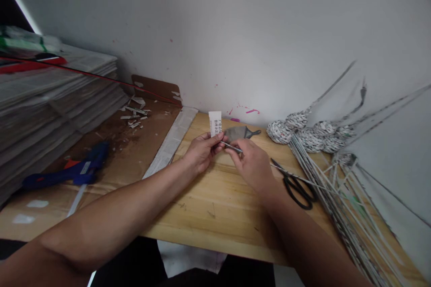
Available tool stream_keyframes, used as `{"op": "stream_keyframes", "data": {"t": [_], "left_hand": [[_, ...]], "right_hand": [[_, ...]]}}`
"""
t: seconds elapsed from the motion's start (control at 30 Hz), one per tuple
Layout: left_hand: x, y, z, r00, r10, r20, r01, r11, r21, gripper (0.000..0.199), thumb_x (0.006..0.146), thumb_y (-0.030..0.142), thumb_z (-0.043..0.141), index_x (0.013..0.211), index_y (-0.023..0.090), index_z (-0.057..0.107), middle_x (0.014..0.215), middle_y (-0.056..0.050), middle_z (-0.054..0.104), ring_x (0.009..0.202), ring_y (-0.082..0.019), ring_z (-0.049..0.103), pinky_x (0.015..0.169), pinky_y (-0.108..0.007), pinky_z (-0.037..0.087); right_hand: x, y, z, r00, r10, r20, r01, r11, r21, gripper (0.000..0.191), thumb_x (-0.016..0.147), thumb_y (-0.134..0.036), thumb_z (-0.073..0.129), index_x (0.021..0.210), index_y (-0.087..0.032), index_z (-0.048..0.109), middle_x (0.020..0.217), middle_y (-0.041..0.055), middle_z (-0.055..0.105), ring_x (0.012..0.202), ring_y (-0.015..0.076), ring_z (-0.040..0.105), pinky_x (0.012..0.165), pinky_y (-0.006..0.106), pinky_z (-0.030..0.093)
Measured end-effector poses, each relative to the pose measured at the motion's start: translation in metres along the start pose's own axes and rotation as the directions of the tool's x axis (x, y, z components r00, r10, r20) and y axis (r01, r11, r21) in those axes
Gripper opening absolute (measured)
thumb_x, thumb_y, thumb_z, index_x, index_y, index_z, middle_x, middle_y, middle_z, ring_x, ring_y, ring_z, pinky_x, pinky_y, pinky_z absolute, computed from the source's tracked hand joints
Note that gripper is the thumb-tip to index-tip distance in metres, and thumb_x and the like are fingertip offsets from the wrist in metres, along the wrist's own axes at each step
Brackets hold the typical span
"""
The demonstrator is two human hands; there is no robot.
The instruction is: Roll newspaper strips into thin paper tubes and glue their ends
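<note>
At far left we see a clear bag (32,39) on top of a paper stack (67,94); what this bag contains, we cannot tell. In front of the stack, a blue glue gun (88,167) lies on the cardboard (134,152), and farther back some scraps (134,116) are scattered. A paper band (171,139) runs along the left side of the board (202,206).

In the middle, our left hand (204,150) pinches a stick (232,146) between thumb and fingertips. By this thumb shows a printed strip (215,121), its long axis pointing away from us, to the wall. The stick is above the board; its long axis goes from the left hand to the right and a little toward us. Our right hand (251,159) pinches it also, thumb and fingers pressed together. Beyond this hand, seemingly the same stick continues above the scissors (285,173). Behind the hands lies a flat grey thing (236,132), its narrow tip turned right.

At right, woven balls (279,132) are grouped near the wall; whether they hold anything, we cannot tell. Beside them a bundle (332,208) of sticks comes toward us
</note>
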State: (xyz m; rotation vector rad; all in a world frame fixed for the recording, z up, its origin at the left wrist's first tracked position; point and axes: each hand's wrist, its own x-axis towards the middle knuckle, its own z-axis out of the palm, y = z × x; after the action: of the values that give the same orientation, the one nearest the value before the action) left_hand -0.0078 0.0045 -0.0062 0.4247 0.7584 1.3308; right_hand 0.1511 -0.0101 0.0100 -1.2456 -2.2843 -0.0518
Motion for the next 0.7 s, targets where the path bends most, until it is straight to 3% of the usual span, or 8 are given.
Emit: {"op": "stream_keyframes", "data": {"t": [0.17, 0.33, 0.53, 0.7], "left_hand": [[-0.0002, 0.0001, 0.0003, 1.0, -0.001, -0.009, 0.002, 1.0, 0.009, 0.001, 0.082, 0.007, 0.067, 0.082, 0.008, 0.068, 0.074, -0.006, 0.069, 0.052, -0.005, 0.058, 0.049, -0.013, 0.05], [0.0006, 0.0, -0.0004, 1.0, 0.007, 0.001, -0.007, 1.0, 0.007, 0.002, 0.082, 0.007, 0.066, 0.082, 0.008, 0.067, 0.074, -0.006, 0.069, 0.053, -0.005, 0.058, 0.049, -0.013, 0.049], [0.0007, 0.0005, -0.0015, 1.0, 0.006, -0.011, -0.006, 1.0, 0.017, 0.002, 0.083, 0.008, 0.065, 0.083, 0.008, 0.067, 0.076, -0.006, 0.07, 0.052, -0.005, 0.059, 0.049, -0.013, 0.05], [0.0013, 0.0006, -0.0012, 1.0, 0.011, 0.003, -0.011, 1.0, 0.015, 0.002, 0.083, 0.007, 0.065, 0.082, 0.008, 0.067, 0.075, -0.005, 0.07, 0.052, -0.005, 0.059, 0.049, -0.012, 0.05]], "right_hand": [[-0.0001, 0.0006, 0.0012, 0.999, 0.023, 0.046, -0.021, 0.998, -0.056, 0.027, 0.098, -0.031, 0.043, 0.084, -0.019, 0.063, 0.076, 0.0057, 0.067, 0.071, 0.0193, 0.06, 0.064, 0.029, 0.035], [-0.0004, 0.0014, 0.0026, 1.0, 0.022, 0.006, -0.022, 1.0, -0.007, 0.019, 0.094, -0.034, 0.052, 0.094, -0.019, 0.063, 0.085, 0.0057, 0.069, 0.077, 0.0193, 0.062, 0.066, 0.028, 0.037], [-0.0007, 0.0005, 0.0021, 0.997, 0.042, 0.066, -0.038, 0.997, -0.069, 0.027, 0.098, -0.03, 0.043, 0.082, -0.018, 0.062, 0.075, 0.0054, 0.068, 0.069, 0.0189, 0.06, 0.063, 0.029, 0.034], [-0.0012, 0.001, 0.0022, 1.0, 0.025, 0.001, -0.025, 1.0, -0.009, 0.019, 0.094, -0.033, 0.052, 0.097, -0.019, 0.064, 0.086, 0.0058, 0.07, 0.077, 0.0196, 0.062, 0.066, 0.028, 0.037]]}}
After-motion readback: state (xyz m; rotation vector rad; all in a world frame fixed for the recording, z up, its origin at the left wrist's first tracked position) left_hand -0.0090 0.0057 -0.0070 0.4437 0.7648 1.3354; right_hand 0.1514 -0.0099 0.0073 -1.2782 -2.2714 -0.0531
